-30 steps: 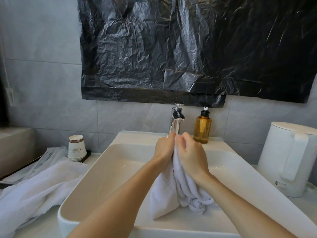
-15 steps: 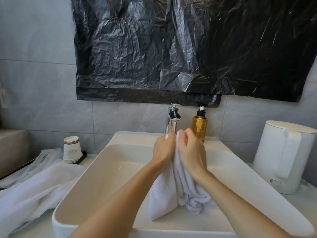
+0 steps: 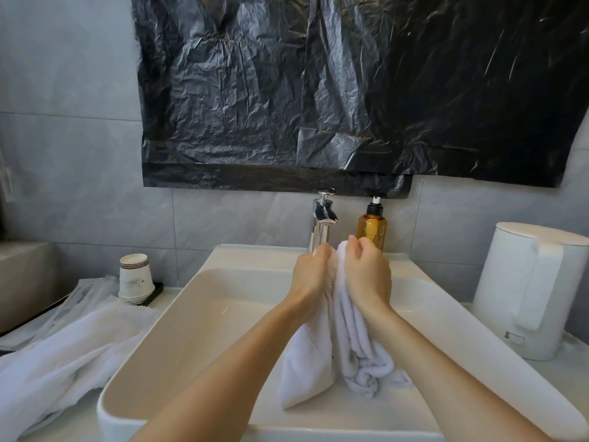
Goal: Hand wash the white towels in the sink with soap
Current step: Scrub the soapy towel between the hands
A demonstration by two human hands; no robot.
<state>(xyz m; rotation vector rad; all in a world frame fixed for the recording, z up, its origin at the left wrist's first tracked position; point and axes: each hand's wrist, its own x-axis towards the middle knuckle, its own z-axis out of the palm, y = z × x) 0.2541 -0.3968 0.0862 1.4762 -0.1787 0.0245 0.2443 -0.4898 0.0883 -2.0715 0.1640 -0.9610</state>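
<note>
While I hold both arms out over the white rectangular ceramic sink (image 3: 191, 320), my left hand (image 3: 310, 275) and my right hand (image 3: 366, 272) grip the top of a white terry towel (image 3: 353, 346) between them, the two hands close side by side. My left fingers (image 3: 322, 253) are curled round the cloth, and my right fingers (image 3: 357, 247) are bent in over its bunched upper edge, so neither hand is spread. I cannot see my thumbs behind the fabric. From my hands the towel hangs down in two folds inside the basin; its crumpled lower end lies on the basin floor near the front wall. Just behind my knuckles stands the chrome faucet (image 3: 322, 224), and beside it, to the right, the amber plastic soap bottle with a black pump (image 3: 371, 229), both on the sink's back ledge. A second white towel (image 3: 63, 355) lies heaped on the counter to the left, touching the sink's outer edge. Beyond it sits a stack of upturned paper cups (image 3: 135, 279). On the right stands a white electric kettle (image 3: 535, 288). A crinkled black plastic sheet (image 3: 350, 90) covers the grey tiled wall (image 3: 63, 154) above the faucet.
</note>
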